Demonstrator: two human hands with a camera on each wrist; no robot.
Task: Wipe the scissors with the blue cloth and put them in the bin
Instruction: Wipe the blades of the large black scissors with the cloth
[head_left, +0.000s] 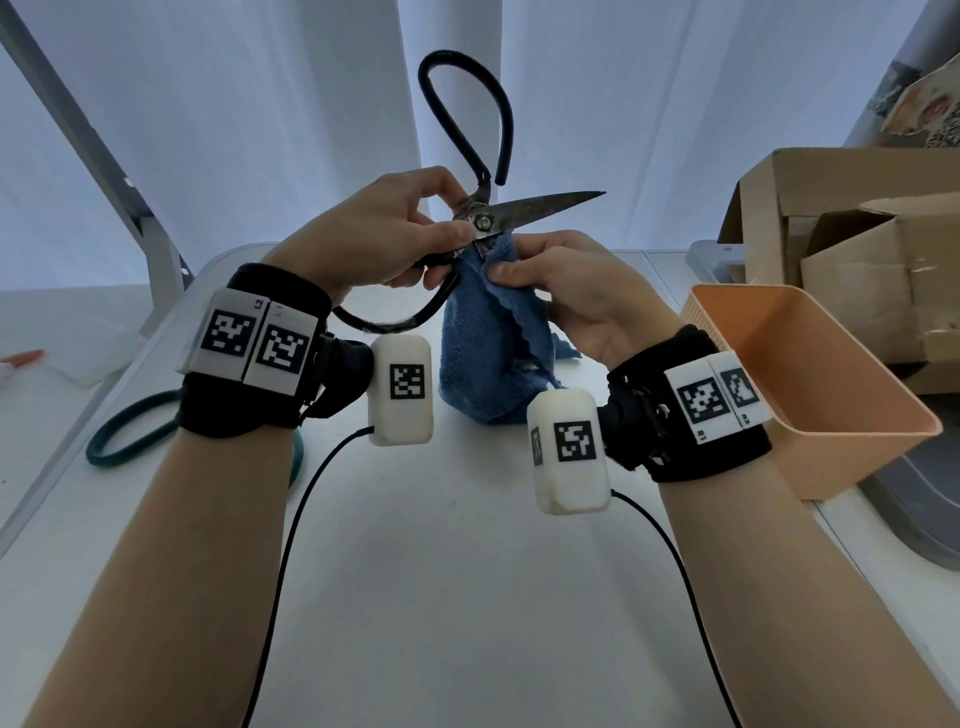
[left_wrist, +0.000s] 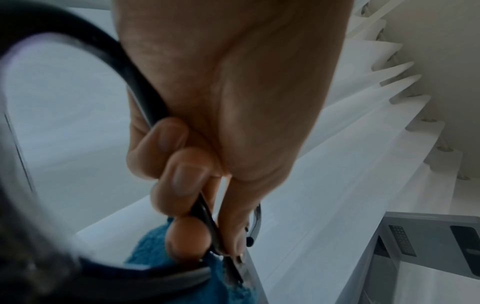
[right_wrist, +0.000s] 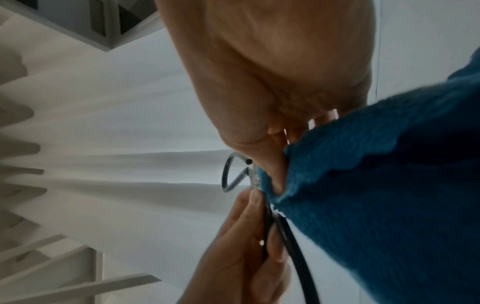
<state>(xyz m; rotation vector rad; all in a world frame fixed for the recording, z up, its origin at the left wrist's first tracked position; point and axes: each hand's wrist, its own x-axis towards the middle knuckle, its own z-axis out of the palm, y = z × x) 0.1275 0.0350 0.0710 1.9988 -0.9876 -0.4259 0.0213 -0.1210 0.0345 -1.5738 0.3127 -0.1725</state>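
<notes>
Large black-handled scissors (head_left: 483, 218) are held up over the white table, blades spread apart, one rusty blade pointing right. My left hand (head_left: 384, 234) grips them at the pivot and lower handle loop; the left wrist view shows its fingers (left_wrist: 182, 179) curled round the black handle (left_wrist: 85, 47). My right hand (head_left: 561, 280) pinches the blue cloth (head_left: 488, 348) round the lower blade, which the cloth hides. The cloth (right_wrist: 376, 185) hangs down to the table. An empty peach bin (head_left: 810, 364) stands at the right.
Cardboard boxes (head_left: 852, 249) stand behind the bin. A green cable loop (head_left: 130, 431) lies on the table's left side. Black sensor wires (head_left: 291, 545) run from my wrists toward me. White curtains hang behind the table (head_left: 441, 571).
</notes>
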